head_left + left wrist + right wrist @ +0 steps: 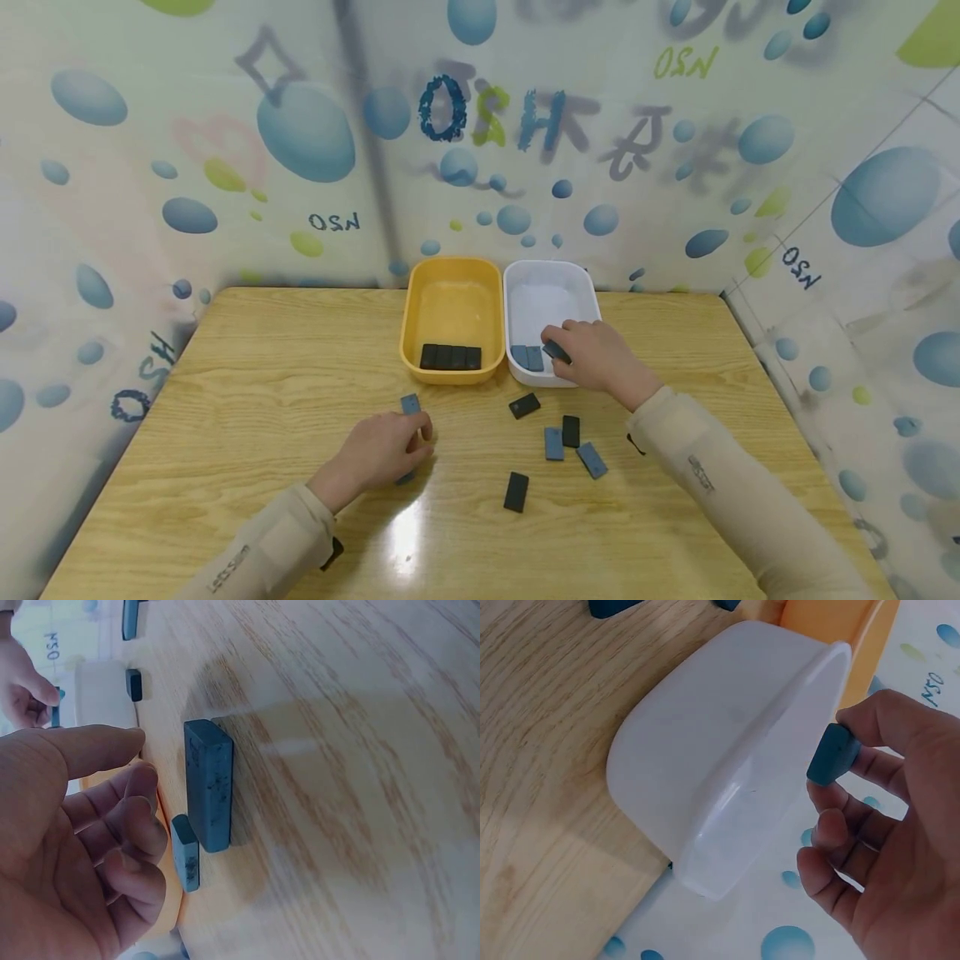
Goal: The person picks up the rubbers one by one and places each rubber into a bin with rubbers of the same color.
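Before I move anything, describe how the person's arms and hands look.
The left sleeve and right sleeve are long and cream, each with small dark lettering on the forearm, too blurred to read surely. The left hand and right hand are bare. A small black piece shows at each sleeve's edge near the wrist; I cannot tell what it is.

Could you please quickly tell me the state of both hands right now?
Left hand: open, holding nothing.
Right hand: closed, pinching a blue block over the white bin.
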The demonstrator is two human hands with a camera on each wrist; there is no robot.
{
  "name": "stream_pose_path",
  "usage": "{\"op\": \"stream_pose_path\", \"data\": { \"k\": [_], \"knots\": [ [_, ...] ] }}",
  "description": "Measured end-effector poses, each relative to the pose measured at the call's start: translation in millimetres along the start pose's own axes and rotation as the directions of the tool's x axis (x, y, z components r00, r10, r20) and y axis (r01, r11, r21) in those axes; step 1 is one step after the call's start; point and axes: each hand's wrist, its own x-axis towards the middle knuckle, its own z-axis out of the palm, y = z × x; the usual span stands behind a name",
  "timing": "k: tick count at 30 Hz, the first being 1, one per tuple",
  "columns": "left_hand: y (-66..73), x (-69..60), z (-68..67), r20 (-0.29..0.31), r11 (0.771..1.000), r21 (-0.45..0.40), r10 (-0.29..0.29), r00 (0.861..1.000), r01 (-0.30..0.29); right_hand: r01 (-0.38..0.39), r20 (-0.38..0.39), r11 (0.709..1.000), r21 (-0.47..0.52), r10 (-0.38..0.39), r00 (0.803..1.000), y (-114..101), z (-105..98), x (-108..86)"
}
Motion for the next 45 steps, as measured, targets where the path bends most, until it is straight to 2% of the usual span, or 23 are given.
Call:
{"op": "stream_pose_path", "data": {
  "k": [9, 19, 24, 32, 35, 45],
  "knots": [
    [-1.2, 0.0, 2.4, -0.004, 1.000, -0.004, 0.002, 1.000, -0.002, -0.082, 0.082, 0.996, 0.026, 0.079, 0.993, 6.9, 11.4, 15.4],
    [-0.9, -0.3, 3.3, -0.001, 1.000, -0.019, -0.008, 1.000, 0.008, -0.143, 0.159, 0.988, 0.064, 0.131, 0.979, 11.9, 22.6, 34.1],
    [-1.3, -0.5, 4.1, -0.014, 1.000, -0.021, -0.003, 1.000, 0.003, -0.203, 0.206, 0.977, 0.065, 0.186, 0.961, 13.6, 27.3, 40.6],
    [-1.8, -0.5, 4.8, -0.007, 0.999, -0.033, 0.014, 1.000, -0.014, -0.301, 0.302, 0.949, 0.093, 0.261, 0.917, 15.1, 32.3, 46.7],
    [-2.0, -0.4, 4.8, -0.007, 0.999, -0.035, 0.016, 1.000, -0.017, -0.320, 0.311, 0.942, 0.102, 0.275, 0.910, 14.9, 34.6, 48.4],
    [-3.8, -0.8, 4.5, -0.007, 0.999, -0.044, 0.020, 1.000, -0.021, -0.341, 0.316, 0.931, 0.127, 0.288, 0.904, 11.4, 38.0, 53.5]
  ]
}}
